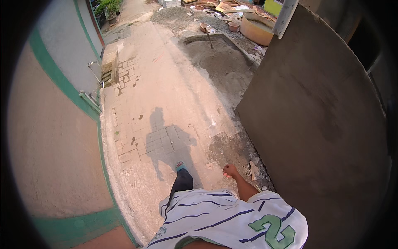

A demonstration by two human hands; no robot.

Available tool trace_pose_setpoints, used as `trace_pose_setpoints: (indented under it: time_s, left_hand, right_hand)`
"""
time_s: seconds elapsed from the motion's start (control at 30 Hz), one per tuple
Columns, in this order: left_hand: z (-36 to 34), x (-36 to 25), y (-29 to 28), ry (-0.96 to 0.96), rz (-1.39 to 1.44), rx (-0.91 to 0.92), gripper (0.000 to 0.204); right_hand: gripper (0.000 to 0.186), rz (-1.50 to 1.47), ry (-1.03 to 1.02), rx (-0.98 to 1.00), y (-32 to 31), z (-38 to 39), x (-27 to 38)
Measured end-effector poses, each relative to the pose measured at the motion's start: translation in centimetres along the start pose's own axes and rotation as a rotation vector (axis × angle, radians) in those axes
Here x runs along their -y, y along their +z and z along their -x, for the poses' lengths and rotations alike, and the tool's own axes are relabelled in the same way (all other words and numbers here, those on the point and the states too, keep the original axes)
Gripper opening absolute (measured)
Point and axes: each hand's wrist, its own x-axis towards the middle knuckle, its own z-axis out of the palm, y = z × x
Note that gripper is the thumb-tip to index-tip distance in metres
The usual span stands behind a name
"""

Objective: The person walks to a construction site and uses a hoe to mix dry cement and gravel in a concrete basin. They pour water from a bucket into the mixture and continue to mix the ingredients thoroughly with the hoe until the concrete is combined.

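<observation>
My right hand (229,170) hangs in front of me at the lower middle, its forearm bare. Its fingers look curled together, and whatever may be in them is too small to make out. The hand touches nothing around it; nearest are the paving and a strip of rubble (255,170) along the wall's foot. My left hand is out of view. Below are my striped shirt (207,211), a dark trouser leg (181,181) and one sandalled foot (180,165) on the path.
A paved path (166,79) runs ahead, with my shadow (166,137) on it. A grey rendered wall (311,108) stands close on the right, a green-trimmed wall (58,116) on the left. Farther right lie a sand heap (222,62) with an upright handle, a round tub (256,31) and scrap wood (226,7).
</observation>
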Motion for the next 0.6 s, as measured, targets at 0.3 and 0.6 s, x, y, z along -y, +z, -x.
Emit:
trace_pose_setpoints:
  time_s: [0.3,0.6]
  left_hand:
    - [7.5,-60.7,3.1,0.853,-0.248,-0.033,0.021]
    - [15.2,-93.5,20.5,1.086,-0.295,0.024,0.022]
  right_hand:
    - [0.014,-0.441,0.113,-0.142,-1.6,-9.9,14.4]
    - [0.016,-0.394,0.495,-0.137,-7.7,-22.9,20.8]
